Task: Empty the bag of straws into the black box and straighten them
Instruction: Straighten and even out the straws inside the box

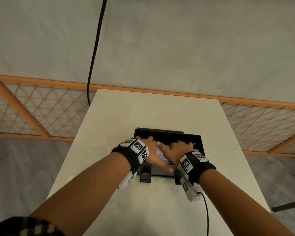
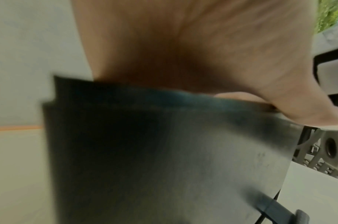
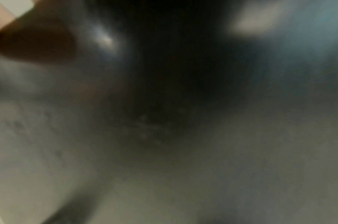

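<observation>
The black box (image 1: pixel 167 132) sits open in the middle of the white table. A layer of pale, multicoloured straws (image 1: pixel 163 155) lies inside it, lengthwise from left to right. My left hand (image 1: pixel 148 149) reaches in over the left end of the straws, and its thumb stretches to the near rim. My right hand (image 1: pixel 179 147) lies spread on the right part of the straws with the thumb pointing left. In the left wrist view my palm (image 2: pixel 183 53) hangs over the box wall (image 2: pixel 164 151), which hides the fingers. The right wrist view is dark and blurred. No bag is in view.
The table (image 1: pixel 143 113) is narrow, with its edges close on both sides of the box. Two black latches (image 1: pixel 145 178) stick out from the box's near side. A black cable (image 1: pixel 96 48) hangs behind the far left corner. An orange lattice screen (image 1: pixel 41 113) lines the wall.
</observation>
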Demonstrator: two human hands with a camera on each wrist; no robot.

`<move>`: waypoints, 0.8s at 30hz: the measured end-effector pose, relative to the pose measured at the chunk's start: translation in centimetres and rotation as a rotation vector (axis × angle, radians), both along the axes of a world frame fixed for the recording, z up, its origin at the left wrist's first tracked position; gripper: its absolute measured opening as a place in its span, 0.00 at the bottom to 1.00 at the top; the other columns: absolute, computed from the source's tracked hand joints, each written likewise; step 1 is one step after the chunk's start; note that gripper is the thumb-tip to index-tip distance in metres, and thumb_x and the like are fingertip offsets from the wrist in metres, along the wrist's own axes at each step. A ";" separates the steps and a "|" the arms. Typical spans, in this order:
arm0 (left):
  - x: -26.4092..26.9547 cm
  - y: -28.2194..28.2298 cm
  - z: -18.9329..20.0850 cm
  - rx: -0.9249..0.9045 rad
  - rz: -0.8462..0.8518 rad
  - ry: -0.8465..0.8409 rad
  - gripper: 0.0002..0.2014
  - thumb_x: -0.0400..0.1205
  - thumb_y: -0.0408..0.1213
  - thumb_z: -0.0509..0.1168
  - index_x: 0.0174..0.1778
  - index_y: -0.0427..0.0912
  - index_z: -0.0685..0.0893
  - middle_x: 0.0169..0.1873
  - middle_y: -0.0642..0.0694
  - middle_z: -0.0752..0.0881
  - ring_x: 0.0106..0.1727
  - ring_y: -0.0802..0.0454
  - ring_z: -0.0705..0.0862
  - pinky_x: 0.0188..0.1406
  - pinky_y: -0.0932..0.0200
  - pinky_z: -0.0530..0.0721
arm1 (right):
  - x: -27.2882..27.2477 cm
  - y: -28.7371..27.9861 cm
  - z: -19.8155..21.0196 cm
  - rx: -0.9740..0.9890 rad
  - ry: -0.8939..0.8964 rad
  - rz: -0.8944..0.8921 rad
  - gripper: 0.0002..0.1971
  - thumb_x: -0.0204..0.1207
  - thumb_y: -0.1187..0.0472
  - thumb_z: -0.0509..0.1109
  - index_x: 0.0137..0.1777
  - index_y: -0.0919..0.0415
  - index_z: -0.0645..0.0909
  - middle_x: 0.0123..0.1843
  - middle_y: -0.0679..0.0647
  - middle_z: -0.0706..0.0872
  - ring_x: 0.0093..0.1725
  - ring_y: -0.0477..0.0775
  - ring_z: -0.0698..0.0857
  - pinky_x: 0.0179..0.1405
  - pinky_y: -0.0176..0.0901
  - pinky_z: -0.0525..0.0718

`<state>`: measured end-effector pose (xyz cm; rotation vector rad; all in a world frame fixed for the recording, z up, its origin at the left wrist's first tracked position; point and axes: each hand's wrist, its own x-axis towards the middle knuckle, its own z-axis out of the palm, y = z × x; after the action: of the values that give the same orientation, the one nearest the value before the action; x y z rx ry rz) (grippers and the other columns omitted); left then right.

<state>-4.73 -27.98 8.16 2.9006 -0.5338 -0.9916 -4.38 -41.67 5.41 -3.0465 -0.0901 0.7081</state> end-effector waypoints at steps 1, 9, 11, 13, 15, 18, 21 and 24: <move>0.1 -0.1 0.1 -0.003 -0.010 -0.013 0.51 0.56 0.81 0.60 0.71 0.51 0.71 0.64 0.46 0.78 0.62 0.45 0.77 0.69 0.43 0.70 | 0.1 0.0 0.0 0.004 -0.001 0.004 0.44 0.74 0.29 0.36 0.63 0.61 0.80 0.65 0.62 0.83 0.68 0.61 0.77 0.74 0.65 0.58; 0.1 0.0 0.2 -0.010 0.055 -0.045 0.58 0.58 0.79 0.64 0.77 0.42 0.61 0.73 0.44 0.71 0.72 0.44 0.71 0.73 0.44 0.68 | 0.2 -0.1 0.0 -0.076 0.000 0.001 0.47 0.71 0.26 0.34 0.69 0.58 0.77 0.71 0.63 0.77 0.72 0.64 0.71 0.74 0.68 0.54; 0.0 0.0 0.3 -0.017 0.048 -0.048 0.58 0.59 0.78 0.63 0.77 0.42 0.61 0.73 0.44 0.71 0.71 0.45 0.72 0.73 0.44 0.68 | 0.3 0.1 -0.1 -0.100 -0.001 0.000 0.48 0.70 0.25 0.33 0.68 0.58 0.79 0.69 0.63 0.79 0.71 0.64 0.73 0.74 0.67 0.53; 0.0 0.0 0.2 -0.023 0.042 -0.055 0.57 0.58 0.79 0.63 0.76 0.41 0.62 0.72 0.44 0.72 0.70 0.45 0.72 0.73 0.44 0.66 | 0.4 0.1 -0.2 -0.105 -0.003 0.009 0.49 0.70 0.25 0.32 0.63 0.58 0.82 0.63 0.61 0.85 0.67 0.63 0.77 0.74 0.67 0.52; 0.0 0.0 0.1 -0.023 0.038 -0.062 0.57 0.58 0.79 0.62 0.75 0.42 0.63 0.71 0.45 0.73 0.70 0.44 0.72 0.72 0.45 0.66 | 0.5 0.1 -0.3 -0.078 -0.007 0.012 0.49 0.70 0.26 0.32 0.58 0.59 0.84 0.58 0.60 0.88 0.63 0.61 0.80 0.74 0.68 0.52; 0.0 0.1 -0.1 -0.019 0.033 -0.073 0.57 0.58 0.79 0.62 0.75 0.42 0.63 0.71 0.44 0.72 0.70 0.43 0.70 0.72 0.46 0.65 | 0.5 -0.1 -0.5 0.006 0.010 -0.030 0.46 0.71 0.26 0.37 0.63 0.60 0.81 0.62 0.59 0.86 0.66 0.61 0.80 0.75 0.67 0.51; 0.0 0.1 -0.4 -0.041 0.032 -0.083 0.57 0.57 0.80 0.62 0.73 0.42 0.65 0.69 0.45 0.73 0.68 0.45 0.71 0.71 0.47 0.65 | 0.4 -0.6 -0.3 0.095 0.044 -0.097 0.41 0.72 0.26 0.45 0.68 0.57 0.77 0.69 0.57 0.82 0.71 0.61 0.76 0.77 0.66 0.52; 0.0 0.1 -0.4 -0.051 0.037 -0.060 0.56 0.57 0.80 0.62 0.72 0.42 0.65 0.68 0.46 0.75 0.67 0.46 0.74 0.71 0.47 0.65 | 0.6 -1.2 0.7 0.283 0.112 -0.149 0.34 0.73 0.32 0.57 0.67 0.58 0.78 0.68 0.56 0.82 0.68 0.60 0.79 0.75 0.59 0.65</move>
<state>-4.70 -27.84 7.76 2.8920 -0.4983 -0.8749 -3.81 -42.84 6.15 -2.7064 0.0343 0.7788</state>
